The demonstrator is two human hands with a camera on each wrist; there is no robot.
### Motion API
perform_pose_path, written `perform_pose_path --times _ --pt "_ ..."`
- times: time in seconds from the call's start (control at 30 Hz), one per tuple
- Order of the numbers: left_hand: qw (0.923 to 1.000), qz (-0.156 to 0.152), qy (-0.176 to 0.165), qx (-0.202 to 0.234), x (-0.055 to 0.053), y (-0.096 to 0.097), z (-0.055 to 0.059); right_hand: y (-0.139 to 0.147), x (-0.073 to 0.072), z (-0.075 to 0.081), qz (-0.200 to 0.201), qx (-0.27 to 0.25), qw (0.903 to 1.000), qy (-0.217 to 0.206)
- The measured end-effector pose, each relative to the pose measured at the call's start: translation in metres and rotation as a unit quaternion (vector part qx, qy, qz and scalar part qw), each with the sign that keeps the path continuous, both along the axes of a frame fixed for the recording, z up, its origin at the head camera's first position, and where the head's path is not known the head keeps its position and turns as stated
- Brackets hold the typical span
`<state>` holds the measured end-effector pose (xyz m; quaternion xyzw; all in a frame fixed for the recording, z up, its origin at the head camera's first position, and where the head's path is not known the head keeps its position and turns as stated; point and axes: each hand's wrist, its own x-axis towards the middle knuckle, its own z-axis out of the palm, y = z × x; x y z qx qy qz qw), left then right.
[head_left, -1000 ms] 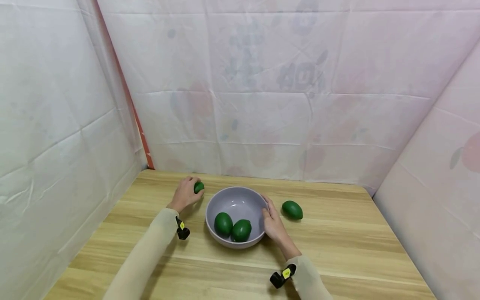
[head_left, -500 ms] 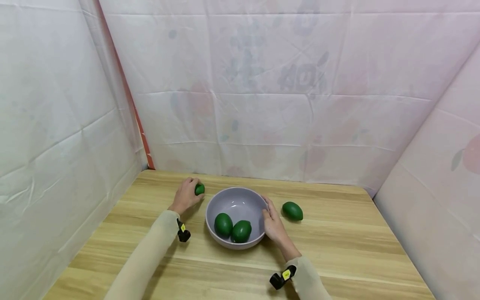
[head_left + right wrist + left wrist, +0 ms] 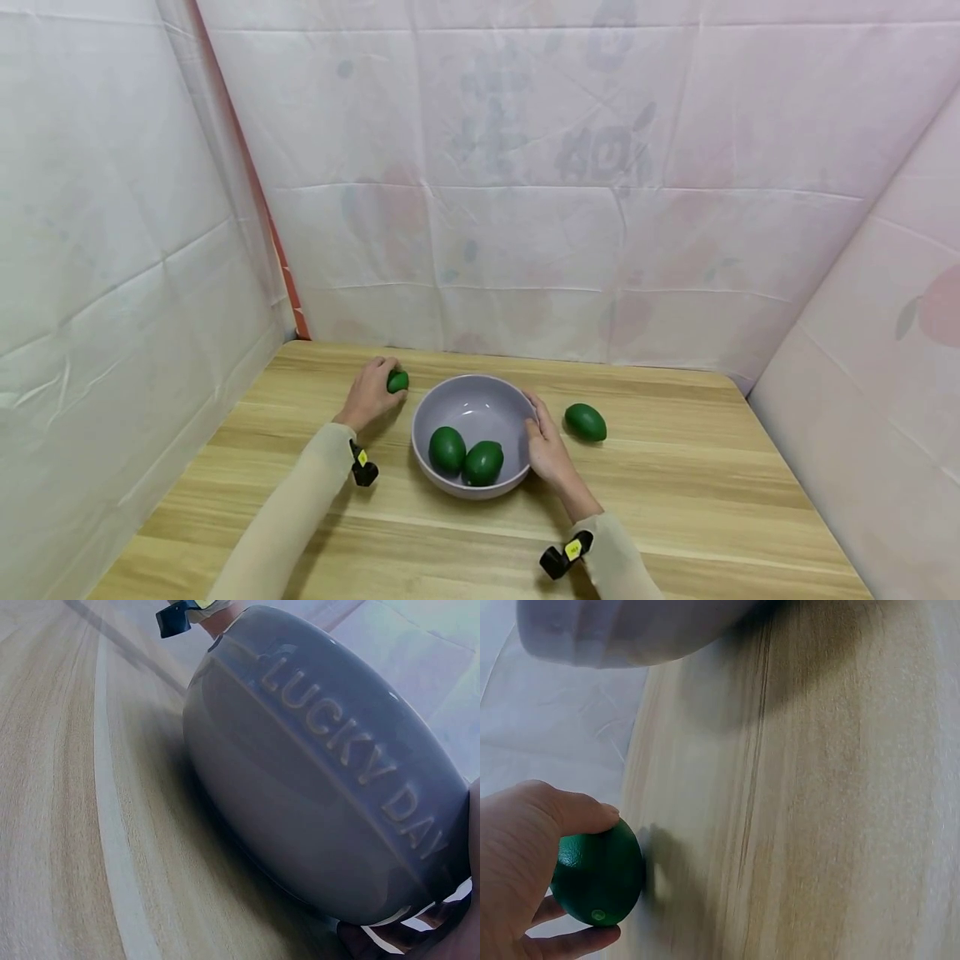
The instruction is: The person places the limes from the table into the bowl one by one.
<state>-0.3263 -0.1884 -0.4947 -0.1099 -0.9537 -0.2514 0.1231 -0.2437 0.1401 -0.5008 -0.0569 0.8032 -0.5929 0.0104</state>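
Observation:
My left hand (image 3: pixel 369 393) pinches a dark green lime (image 3: pixel 398 382) between thumb and fingers, to the left of the bowl and towards the table's far edge. In the left wrist view that lime (image 3: pixel 600 874) shows its small round stem mark and sits at or just above the wood; I cannot tell which. A greyish-purple bowl (image 3: pixel 491 402) stands mid-table with two limes (image 3: pixel 447 451) in it. My right hand (image 3: pixel 550 448) grips the bowl's right side, thumb over the rim and fingers outside. Raised letters "LUCKY DAY" run along the bowl's outer wall (image 3: pixel 300 795).
Another lime (image 3: pixel 585 422) lies on the wooden table (image 3: pixel 675 500), right of the bowl and my right hand. Pale printed sheets (image 3: pixel 517 233) hang behind the table and at both sides. Each wrist carries a small black camera (image 3: pixel 365 472).
My left hand and the lime in its fingers have shifted only very slightly, the lime tilting a little. The bowl, its limes and my right hand stay in place.

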Motion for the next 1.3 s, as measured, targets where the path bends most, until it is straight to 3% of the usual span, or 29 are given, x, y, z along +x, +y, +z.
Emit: perform_pose_path --times 0.4,0.8,1.13,1.3 --pt "0.9995 -0.004 0.018 0.025 0.003 -0.001 0.01 0.0 0.001 0.001 0.0 0.003 1.0 -0.01" --pt "0.998 -0.01 0.052 0.033 0.006 0.002 0.028 -0.001 0.003 0.005 0.005 -0.01 0.9999 -0.01" --pt "0.9936 -0.044 0.097 0.038 0.007 0.016 0.046 0.0 0.005 0.011 0.008 -0.014 0.9997 -0.018" --pt "0.9919 -0.056 0.108 0.036 0.012 0.026 0.055 -0.001 0.005 0.011 0.011 -0.019 0.9997 -0.015"
